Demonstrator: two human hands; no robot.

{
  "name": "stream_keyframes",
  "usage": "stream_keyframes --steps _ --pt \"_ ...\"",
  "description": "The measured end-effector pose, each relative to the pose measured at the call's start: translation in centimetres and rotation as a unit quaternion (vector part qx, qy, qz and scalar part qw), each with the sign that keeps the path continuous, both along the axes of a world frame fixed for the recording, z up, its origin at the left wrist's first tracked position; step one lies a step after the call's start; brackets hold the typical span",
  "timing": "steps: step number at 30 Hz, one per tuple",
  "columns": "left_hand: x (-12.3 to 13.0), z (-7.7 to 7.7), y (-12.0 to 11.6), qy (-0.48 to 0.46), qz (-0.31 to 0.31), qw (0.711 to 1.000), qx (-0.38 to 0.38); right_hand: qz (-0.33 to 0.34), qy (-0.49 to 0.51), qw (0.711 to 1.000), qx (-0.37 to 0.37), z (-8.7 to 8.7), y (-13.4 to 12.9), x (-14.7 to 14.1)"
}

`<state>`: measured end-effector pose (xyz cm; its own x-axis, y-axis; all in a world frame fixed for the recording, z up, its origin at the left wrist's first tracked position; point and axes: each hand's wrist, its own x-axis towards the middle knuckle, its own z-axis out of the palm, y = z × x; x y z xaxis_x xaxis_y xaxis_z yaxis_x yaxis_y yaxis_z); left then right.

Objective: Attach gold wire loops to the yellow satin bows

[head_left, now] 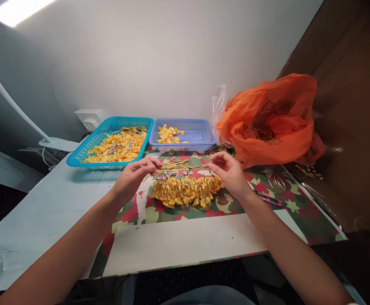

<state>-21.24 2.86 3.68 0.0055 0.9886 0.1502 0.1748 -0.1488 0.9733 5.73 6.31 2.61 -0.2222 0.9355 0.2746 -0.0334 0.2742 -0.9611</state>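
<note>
My left hand [140,173] is closed, thumb and fingers pressed together by the left ends of a loose bundle of thin gold twist ties [176,167]. Whatever it pinches is too small to make out. Across from it, my right hand [229,173] has thumb and forefinger brought together at the tip of a thin gold strand, which looks like one of the ties. Small silver bells [169,174] lie just in front of the bundle. Nearer to me is a row of yellow ribbon bows [187,190] with looped gold ties standing up from them.
A teal basket [73,159] of bows, bells and ties stands back left, beside a blue basket [199,136] with some bows. An orange plastic bag [276,148] slumps back right. Pink cutter [270,199] lies right of my right wrist. A white lamp [9,97] arches over the left.
</note>
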Motion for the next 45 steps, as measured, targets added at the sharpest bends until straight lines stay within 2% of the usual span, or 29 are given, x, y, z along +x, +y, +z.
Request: stream_keyframes --steps 2,4,6,9,14,18,21,23,25,29,31,33,37,40,42,45 --pt "0.7 0.8 0.1 -0.045 -0.015 0.999 -0.007 0.0 -0.024 0.999 0.036 1.0 0.1 -0.3" --pt "1.6 1.7 0.4 -0.06 -0.057 0.997 -0.012 0.01 -0.067 0.994 0.081 2.2 0.1 -0.3" --pt "2.7 2.6 0.7 -0.027 -0.105 0.994 -0.014 0.021 -0.112 0.987 0.111 3.5 0.1 -0.5" --pt "4.5 3.6 1.3 0.03 -0.134 0.99 -0.027 0.028 -0.15 0.98 0.127 4.5 0.1 -0.9" --pt "6.5 3.5 1.8 0.046 -0.165 0.985 -0.037 0.028 -0.141 0.98 0.139 4.3 0.0 -1.9" --pt "7.0 2.9 2.2 0.058 -0.141 0.988 -0.012 0.013 -0.143 0.975 0.167 4.2 -0.1 -2.3" --pt "6.9 2.8 2.4 0.061 -0.139 0.988 -0.014 -0.052 -0.177 0.961 0.204 4.3 -0.7 -2.2" --pt "6.9 3.0 2.4 0.067 -0.143 0.987 -0.016 -0.123 -0.198 0.943 0.237 3.7 -1.7 -2.2" --pt "6.9 3.2 2.4 0.069 -0.142 0.987 -0.013 -0.168 -0.237 0.92 0.264 2.4 -3.2 -2.5" --pt "6.9 3.2 2.3 0.09 -0.134 0.987 -0.007 -0.173 -0.405 0.854 0.278 -1.6 -5.8 -3.6" --pt "6.9 3.1 2.4 0.098 -0.135 0.986 -0.007 -0.197 -0.442 0.825 0.293 -3.0 -6.4 -4.1" --pt "6.9 3.1 2.4 0.097 -0.137 0.986 -0.008 -0.219 -0.446 0.812 0.305 -3.5 -6.5 -4.3" --pt "6.8 3.0 2.4 0.095 -0.148 0.984 -0.014 -0.25 -0.438 0.813 0.291 -3.2 -6.1 -4.3" --pt "6.6 2.8 2.5 0.107 -0.152 0.983 -0.006 -0.229 -0.45 0.818 0.276 -3.0 -6.2 -4.5" --pt "6.6 2.6 2.5 0.115 -0.152 0.982 -0.003 -0.208 -0.444 0.831 0.263 -3.0 -6.5 -4.7" --pt "6.6 2.6 2.5 0.117 -0.152 0.981 -0.005 -0.186 -0.41 0.866 0.218 -2.8 -6.9 -5.4"
